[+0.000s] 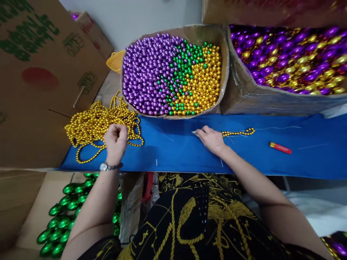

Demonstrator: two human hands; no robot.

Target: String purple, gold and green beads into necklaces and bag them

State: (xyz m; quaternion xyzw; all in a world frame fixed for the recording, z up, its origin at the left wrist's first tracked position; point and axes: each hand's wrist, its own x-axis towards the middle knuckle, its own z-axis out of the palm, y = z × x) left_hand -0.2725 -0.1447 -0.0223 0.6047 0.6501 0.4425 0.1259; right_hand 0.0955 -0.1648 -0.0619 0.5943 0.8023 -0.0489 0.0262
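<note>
My left hand [116, 139] is closed, thumb against curled fingers, over the right part of a heap of gold bead strands [93, 121]. Whatever it may hold is hidden. Over the blue cloth, my right hand [210, 139] is closed around a small tool whose pale tip [194, 132] pokes out to the left; its kind cannot be made out. Just right of that hand lies a short gold bead strand [245, 131], with thin white thread trailing from it. Farther right rests a small red and yellow object [280, 148], perhaps a lighter.
Behind the blue cloth [173, 155] stands a carton of loose purple, green and gold beads [173, 76]. Another box [271, 99] holds shiny purple and gold beads. A large cardboard box [32, 108] borders the left side. Green oval beads [62, 216] lie below the table edge.
</note>
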